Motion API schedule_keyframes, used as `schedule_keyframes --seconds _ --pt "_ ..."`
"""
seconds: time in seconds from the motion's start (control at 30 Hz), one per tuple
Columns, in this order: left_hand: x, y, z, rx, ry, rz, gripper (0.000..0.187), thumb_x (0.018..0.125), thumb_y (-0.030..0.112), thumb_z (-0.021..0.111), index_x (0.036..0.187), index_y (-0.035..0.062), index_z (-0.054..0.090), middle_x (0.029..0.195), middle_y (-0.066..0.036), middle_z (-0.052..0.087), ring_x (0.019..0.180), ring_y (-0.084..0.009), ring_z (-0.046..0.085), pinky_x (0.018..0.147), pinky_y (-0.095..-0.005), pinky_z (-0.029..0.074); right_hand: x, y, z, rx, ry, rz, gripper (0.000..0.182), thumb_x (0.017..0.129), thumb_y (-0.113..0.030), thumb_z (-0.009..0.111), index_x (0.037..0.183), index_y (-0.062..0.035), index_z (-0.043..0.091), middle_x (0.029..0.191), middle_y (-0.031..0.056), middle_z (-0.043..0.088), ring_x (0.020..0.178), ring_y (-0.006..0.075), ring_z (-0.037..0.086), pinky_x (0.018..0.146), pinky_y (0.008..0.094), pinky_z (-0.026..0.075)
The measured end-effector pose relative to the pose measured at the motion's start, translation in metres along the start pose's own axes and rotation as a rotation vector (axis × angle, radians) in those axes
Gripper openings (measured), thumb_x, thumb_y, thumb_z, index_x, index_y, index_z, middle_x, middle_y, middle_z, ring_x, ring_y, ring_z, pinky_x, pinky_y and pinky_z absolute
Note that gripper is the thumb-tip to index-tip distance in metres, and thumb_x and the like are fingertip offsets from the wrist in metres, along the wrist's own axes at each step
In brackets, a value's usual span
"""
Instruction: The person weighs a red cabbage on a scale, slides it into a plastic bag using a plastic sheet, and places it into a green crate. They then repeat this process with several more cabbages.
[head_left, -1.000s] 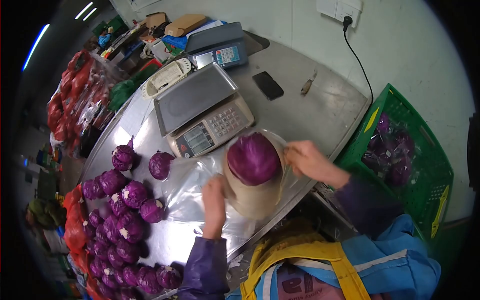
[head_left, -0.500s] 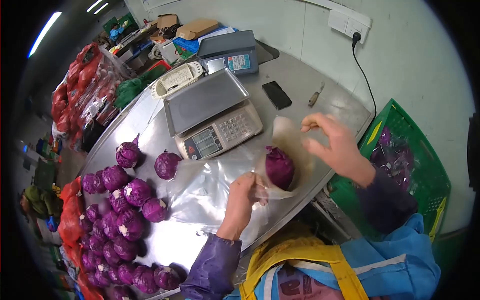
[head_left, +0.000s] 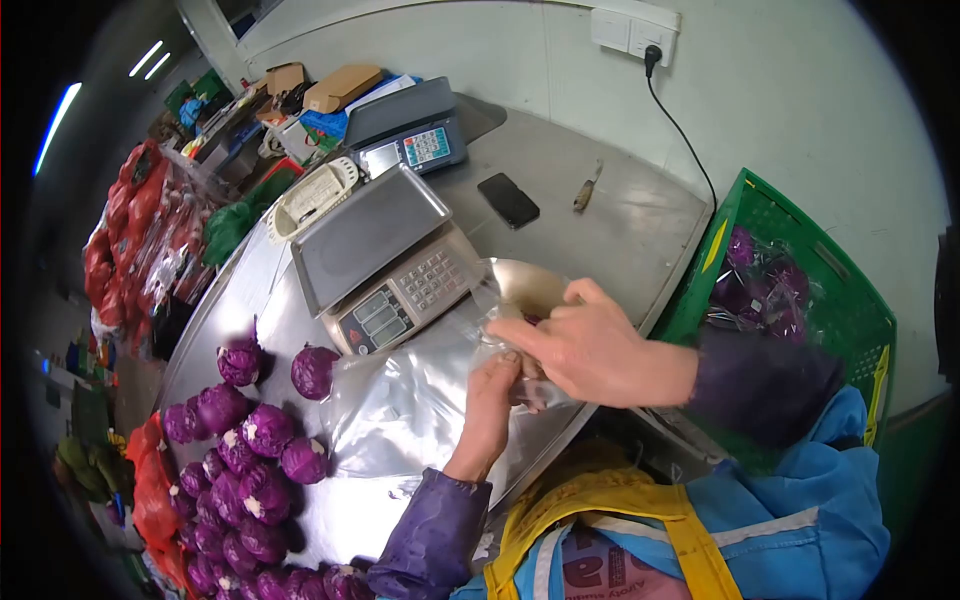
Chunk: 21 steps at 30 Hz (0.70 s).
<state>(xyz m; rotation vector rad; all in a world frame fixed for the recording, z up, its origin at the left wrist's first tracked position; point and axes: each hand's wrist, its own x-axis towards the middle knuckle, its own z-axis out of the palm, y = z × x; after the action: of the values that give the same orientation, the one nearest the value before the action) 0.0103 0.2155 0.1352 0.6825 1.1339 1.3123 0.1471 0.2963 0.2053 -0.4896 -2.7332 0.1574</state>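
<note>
My left hand (head_left: 497, 400) is closed around clear plastic film, its thumb pointing up. My right hand (head_left: 600, 350) reaches across from the right, its fingers bent onto the film beside the left thumb. Clear plastic bags (head_left: 400, 400) lie flat on the metal table, left of my hands. Behind my right hand sits a shiny rounded bowl or scoop (head_left: 530, 282). The purple cabbage in it is almost wholly hidden, with only a sliver of purple showing. Several loose red cabbages (head_left: 268, 430) are grouped on the table's left side.
Beyond the bags stands a digital scale (head_left: 370, 255) with a flat pan; a second, dark scale (head_left: 408, 125) is behind it. A phone (head_left: 508, 200) and a small knife-like tool (head_left: 584, 194) lie on the table. At right, a green crate (head_left: 840, 290) contains wrapped cabbages.
My right hand has come left and down from beside the bowl to the film at my left hand, its fingers curling in and covering the cabbage. The camera view has shifted.
</note>
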Motion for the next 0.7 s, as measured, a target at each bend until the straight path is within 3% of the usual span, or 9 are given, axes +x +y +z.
schedule_keyframes --seconds 0.07,0.1,0.2,0.27,0.37,0.47,0.53,0.6,0.7 --pt "0.009 0.003 -0.007 -0.048 0.059 0.019 0.028 0.093 0.027 0.042 0.082 0.0032 0.052 0.068 -0.008 0.057 0.054 -0.0154 0.056 0.052 -0.0248 0.045 0.013 0.013 -0.029 -0.196 0.181 0.032 0.042 0.072 -0.005 0.056 0.113 -0.0095 0.05 0.07 0.0096 0.057 0.067 0.0235 0.056 0.068 0.0357 0.038" --pt "0.014 0.003 -0.013 -0.109 0.13 0.038 0.028 0.092 0.028 0.043 0.082 0.0032 0.051 0.068 -0.008 0.057 0.054 -0.0159 0.056 0.051 -0.0247 0.045 0.02 0.026 -0.065 0.149 0.263 0.182 0.029 0.076 -0.004 0.052 0.105 -0.007 0.053 0.08 0.0097 0.06 0.075 0.0209 0.057 0.071 0.0333 0.043" --pt "0.056 0.012 -0.023 -0.077 0.146 0.043 0.023 0.088 0.023 0.044 0.076 0.0049 0.05 0.057 -0.005 0.049 0.052 -0.0181 0.052 0.051 -0.0261 0.041 0.021 0.07 -0.171 0.082 0.904 0.342 0.016 0.082 -0.011 0.057 0.096 -0.0041 0.054 0.081 0.0038 0.062 0.075 0.0123 0.056 0.072 0.0243 0.044" --pt "0.077 0.039 -0.016 0.058 0.228 0.005 0.023 0.086 0.02 0.044 0.073 0.0034 0.05 0.059 -0.006 0.049 0.054 -0.0175 0.051 0.05 -0.0266 0.041 0.041 0.092 -0.201 -0.194 1.212 -0.029 0.011 0.086 -0.002 0.05 0.093 0.0012 0.042 0.074 0.0046 0.057 0.068 0.0106 0.055 0.06 0.0241 0.045" --pt "0.065 0.057 0.001 0.327 0.175 0.118 0.024 0.086 0.021 0.046 0.074 0.0012 0.051 0.059 -0.006 0.049 0.054 -0.0162 0.051 0.05 -0.0264 0.041 0.043 0.11 -0.195 -0.312 1.293 0.001 0.033 0.084 0.0 0.051 0.115 -0.0079 0.046 0.071 -0.0007 0.055 0.059 0.0049 0.046 0.054 0.0186 0.037" --pt "0.03 0.031 0.007 0.472 0.108 0.08 0.029 0.089 0.023 0.043 0.078 -0.0013 0.054 0.06 -0.006 0.052 0.054 -0.013 0.052 0.051 -0.0257 0.042 0.044 0.121 -0.16 -0.038 1.231 0.105 0.029 0.085 -0.001 0.052 0.112 -0.0083 0.046 0.076 0.0058 0.06 0.071 0.0132 0.058 0.059 0.0258 0.047" --pt "0.003 0.004 -0.006 0.444 0.11 0.011 0.028 0.092 0.02 0.039 0.082 -0.0015 0.054 0.063 -0.006 0.055 0.057 -0.0129 0.053 0.054 -0.0259 0.043 0.036 0.155 -0.11 -0.181 0.889 0.306 0.021 0.082 -0.014 0.057 0.1 -0.0036 0.054 0.086 0.0064 0.063 0.082 0.0172 0.059 0.074 0.0287 0.045" --pt "-0.028 -0.011 -0.013 0.424 0.1 -0.031 0.028 0.094 0.019 0.037 0.088 -0.0021 0.054 0.066 -0.007 0.057 0.06 -0.0133 0.055 0.057 -0.0258 0.045 0.036 0.154 -0.053 -0.154 0.559 0.284 0.036 0.076 -0.018 0.061 0.108 -0.0108 0.049 0.1 0.0089 0.054 0.091 0.0277 0.055 0.072 0.0407 0.046" --pt "-0.066 -0.031 -0.017 0.29 0.081 -0.186 0.022 0.093 0.009 0.035 0.102 -0.0034 0.051 0.082 -0.01 0.061 0.074 -0.0155 0.059 0.069 -0.028 0.049 0.022 0.123 0.034 0.009 0.287 0.077 0.041 0.075 -0.022 0.063 0.111 -0.0088 0.048 0.114 0.0106 0.045 0.097 0.0318 0.051 0.077 0.0423 0.044"
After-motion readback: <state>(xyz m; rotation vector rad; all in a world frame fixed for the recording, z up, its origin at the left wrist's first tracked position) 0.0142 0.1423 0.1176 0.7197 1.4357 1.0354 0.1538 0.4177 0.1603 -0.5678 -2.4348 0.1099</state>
